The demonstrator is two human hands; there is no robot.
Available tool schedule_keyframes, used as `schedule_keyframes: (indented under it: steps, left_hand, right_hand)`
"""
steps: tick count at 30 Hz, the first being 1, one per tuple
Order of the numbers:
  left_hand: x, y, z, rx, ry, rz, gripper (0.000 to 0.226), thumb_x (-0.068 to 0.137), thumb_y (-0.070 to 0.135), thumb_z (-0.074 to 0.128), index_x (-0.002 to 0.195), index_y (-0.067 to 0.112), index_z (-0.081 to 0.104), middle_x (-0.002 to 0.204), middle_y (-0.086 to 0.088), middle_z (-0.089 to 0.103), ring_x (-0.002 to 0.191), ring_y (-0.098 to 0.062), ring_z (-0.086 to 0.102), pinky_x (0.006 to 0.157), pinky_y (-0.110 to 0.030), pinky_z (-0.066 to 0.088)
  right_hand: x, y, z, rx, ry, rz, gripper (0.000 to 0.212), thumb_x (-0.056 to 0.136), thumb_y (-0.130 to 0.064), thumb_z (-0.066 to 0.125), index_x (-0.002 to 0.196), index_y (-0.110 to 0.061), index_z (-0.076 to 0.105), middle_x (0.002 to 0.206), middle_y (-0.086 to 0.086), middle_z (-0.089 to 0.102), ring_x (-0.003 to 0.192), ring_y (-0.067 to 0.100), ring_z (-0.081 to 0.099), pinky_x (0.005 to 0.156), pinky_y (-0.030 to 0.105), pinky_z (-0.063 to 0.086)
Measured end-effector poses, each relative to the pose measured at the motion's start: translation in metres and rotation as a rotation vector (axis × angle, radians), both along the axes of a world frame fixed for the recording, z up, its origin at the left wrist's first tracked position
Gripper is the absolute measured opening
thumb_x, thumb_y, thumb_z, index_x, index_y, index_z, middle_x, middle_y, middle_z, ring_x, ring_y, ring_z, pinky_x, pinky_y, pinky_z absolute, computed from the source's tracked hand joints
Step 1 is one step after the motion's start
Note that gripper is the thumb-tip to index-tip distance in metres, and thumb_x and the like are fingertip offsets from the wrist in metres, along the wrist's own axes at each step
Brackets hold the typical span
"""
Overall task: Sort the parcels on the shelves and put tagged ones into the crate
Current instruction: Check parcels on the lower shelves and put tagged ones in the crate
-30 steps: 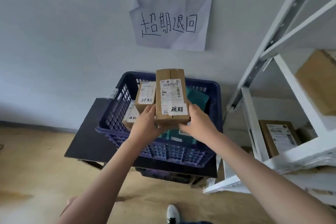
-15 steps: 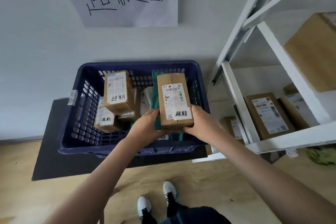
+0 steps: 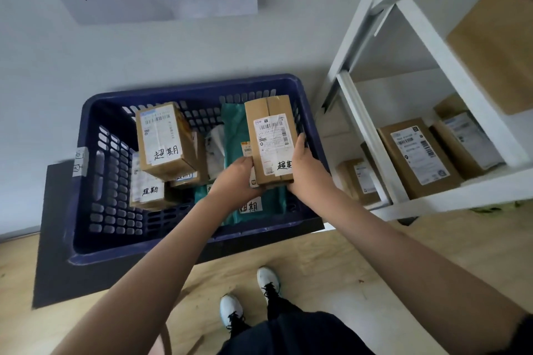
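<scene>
parcel over crate, wood floor

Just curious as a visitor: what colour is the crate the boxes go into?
Dark navy blue, with slotted sides; the crate shows best in the head view.

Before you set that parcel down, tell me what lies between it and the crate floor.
The held parcel, gripped by the left hand and right hand, hangs inside the blue crate. Directly beneath it lies a green mailer bag, so it would land on that, not on bare floor.
</scene>
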State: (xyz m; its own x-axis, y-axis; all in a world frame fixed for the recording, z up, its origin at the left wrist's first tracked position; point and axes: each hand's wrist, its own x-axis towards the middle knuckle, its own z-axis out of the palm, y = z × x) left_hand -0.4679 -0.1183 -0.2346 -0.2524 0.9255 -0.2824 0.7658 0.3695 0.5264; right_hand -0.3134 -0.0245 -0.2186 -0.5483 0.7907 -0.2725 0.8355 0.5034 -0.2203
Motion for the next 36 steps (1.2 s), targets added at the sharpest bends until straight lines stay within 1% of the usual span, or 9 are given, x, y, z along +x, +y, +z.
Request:
schedule_keyframes:
  steps: [4, 11, 14, 18, 21, 25, 29, 32, 36]
  left_hand:
    - [0.003, 0.013, -0.002, 0.018, -0.035, 0.036, 0.060, 0.075, 0.042, 0.079, 0.124, 0.015, 0.055, 0.119, -0.004, 0.059, 0.104, -0.023, 0.061, 0.085, -0.043, 0.055]
    - [-0.001, 0.005, -0.004, 0.062, -0.031, 0.023, 0.054, 0.079, 0.041, 0.075, 0.123, 0.016, 0.056, 0.117, -0.004, 0.061, 0.102, -0.022, 0.061, 0.078, -0.033, 0.051]
    - [-0.004, -0.002, 0.003, 0.071, -0.018, 0.021, 0.056, 0.081, 0.042, 0.074, 0.126, 0.015, 0.056, 0.121, -0.003, 0.061, 0.104, -0.021, 0.060, 0.080, -0.033, 0.051]
    - [-0.010, -0.019, 0.014, 0.089, 0.005, 0.028, 0.071, 0.082, 0.045, 0.074, 0.141, 0.016, 0.048, 0.134, -0.002, 0.058, 0.115, -0.019, 0.058, 0.092, -0.037, 0.053]
    - [-0.013, -0.033, 0.024, 0.118, 0.031, 0.020, 0.070, 0.083, 0.049, 0.072, 0.142, 0.020, 0.048, 0.137, 0.000, 0.057, 0.117, -0.017, 0.057, 0.093, -0.036, 0.052]
    - [-0.006, -0.051, 0.035, 0.186, 0.110, 0.010, 0.066, 0.088, 0.049, 0.066, 0.143, 0.018, 0.047, 0.139, 0.000, 0.055, 0.121, -0.020, 0.056, 0.091, -0.038, 0.053]
    - [0.012, -0.070, 0.042, 0.216, 0.137, -0.055, 0.060, 0.092, 0.050, 0.060, 0.142, 0.021, 0.048, 0.140, 0.001, 0.055, 0.122, -0.021, 0.056, 0.088, -0.039, 0.054]
    - [0.028, -0.083, 0.043, 0.220, 0.170, -0.140, 0.057, 0.093, 0.051, 0.058, 0.141, 0.022, 0.048, 0.139, 0.001, 0.054, 0.121, -0.023, 0.055, 0.085, -0.039, 0.055]
    - [0.057, -0.095, 0.044, 0.240, 0.151, -0.163, 0.054, 0.093, 0.049, 0.059, 0.139, 0.022, 0.051, 0.136, 0.002, 0.056, 0.120, -0.022, 0.056, 0.086, -0.039, 0.054]
  right_hand:
    - [-0.008, -0.002, -0.002, 0.040, -0.038, -0.042, 0.113, 0.088, -0.008, 0.070, 0.154, -0.005, -0.021, 0.143, 0.020, 0.040, 0.097, 0.027, 0.062, 0.075, 0.035, 0.054]
    - [-0.009, -0.005, 0.005, 0.007, -0.003, -0.107, 0.113, 0.089, -0.022, 0.073, 0.156, -0.007, -0.017, 0.144, 0.018, 0.038, 0.105, 0.027, 0.060, 0.072, 0.032, 0.047]
    - [-0.005, -0.008, 0.016, 0.003, 0.011, -0.118, 0.111, 0.088, -0.023, 0.075, 0.157, -0.007, -0.011, 0.143, 0.016, 0.039, 0.110, 0.026, 0.059, 0.078, 0.032, 0.052]
    - [0.006, -0.017, 0.034, -0.011, 0.038, -0.126, 0.110, 0.087, -0.022, 0.077, 0.159, -0.009, -0.005, 0.144, 0.014, 0.040, 0.115, 0.026, 0.058, 0.086, 0.035, 0.055]
    - [0.016, -0.031, 0.043, 0.000, 0.054, -0.127, 0.107, 0.085, -0.022, 0.079, 0.159, -0.011, 0.002, 0.139, 0.012, 0.044, 0.114, 0.026, 0.060, 0.091, 0.038, 0.057]
    - [0.034, -0.057, 0.049, 0.063, 0.122, -0.116, 0.082, 0.084, -0.025, 0.078, 0.148, -0.016, 0.027, 0.129, 0.008, 0.051, 0.108, 0.025, 0.063, 0.088, 0.036, 0.057]
    - [0.062, -0.093, 0.052, 0.148, 0.088, -0.161, 0.061, 0.088, -0.036, 0.072, 0.138, -0.021, 0.041, 0.120, 0.003, 0.058, 0.103, 0.024, 0.063, 0.081, 0.036, 0.054]
    - [0.088, -0.118, 0.051, 0.171, 0.072, -0.204, 0.051, 0.090, -0.044, 0.067, 0.134, -0.026, 0.047, 0.122, -0.003, 0.060, 0.103, 0.021, 0.064, 0.080, 0.033, 0.052]
    - [0.130, -0.142, 0.050, 0.146, 0.064, -0.289, 0.046, 0.094, -0.044, 0.061, 0.134, -0.026, 0.049, 0.122, -0.002, 0.061, 0.103, 0.020, 0.065, 0.086, 0.038, 0.057]
